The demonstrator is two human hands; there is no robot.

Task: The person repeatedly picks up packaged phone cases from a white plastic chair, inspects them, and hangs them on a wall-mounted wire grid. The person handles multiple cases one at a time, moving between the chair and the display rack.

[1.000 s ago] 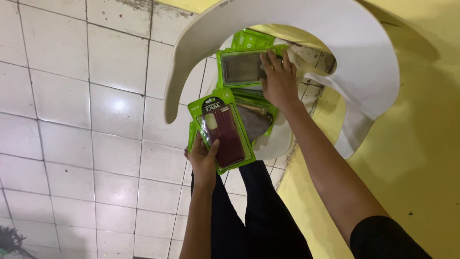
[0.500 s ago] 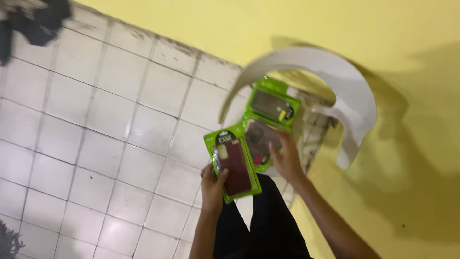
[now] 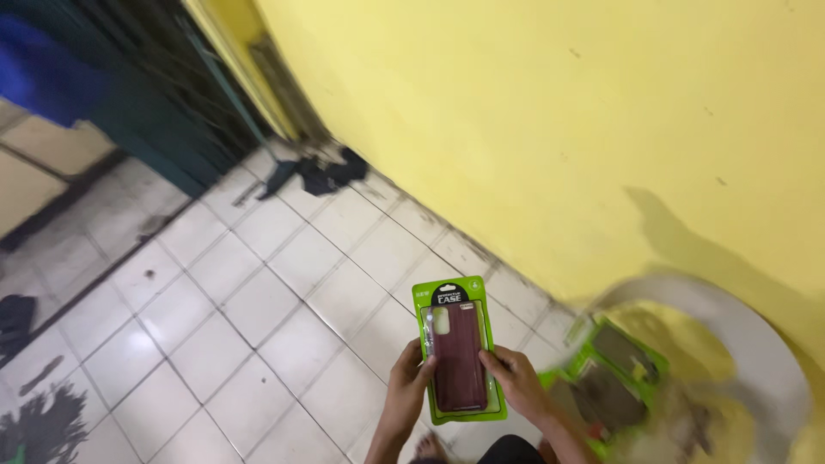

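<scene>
I hold a green packet with a dark red phone case (image 3: 459,351) in both hands above the white tiled floor. My left hand (image 3: 411,379) grips its left edge and my right hand (image 3: 515,381) grips its right edge. To the right, more green phone case packets (image 3: 612,378) lie on the seat of a white plastic chair (image 3: 756,344), blurred by motion.
A yellow wall (image 3: 550,120) runs along the right. A dark cloth (image 3: 322,174) lies on the floor at the wall's foot by a dark doorway (image 3: 129,94). A dark item (image 3: 15,318) and a dark broom head (image 3: 43,425) lie at the left.
The view swung away from the chair towards the floor and doorway. My right hand left the packets on the chair and now grips the dark red case packet together with my left hand.
</scene>
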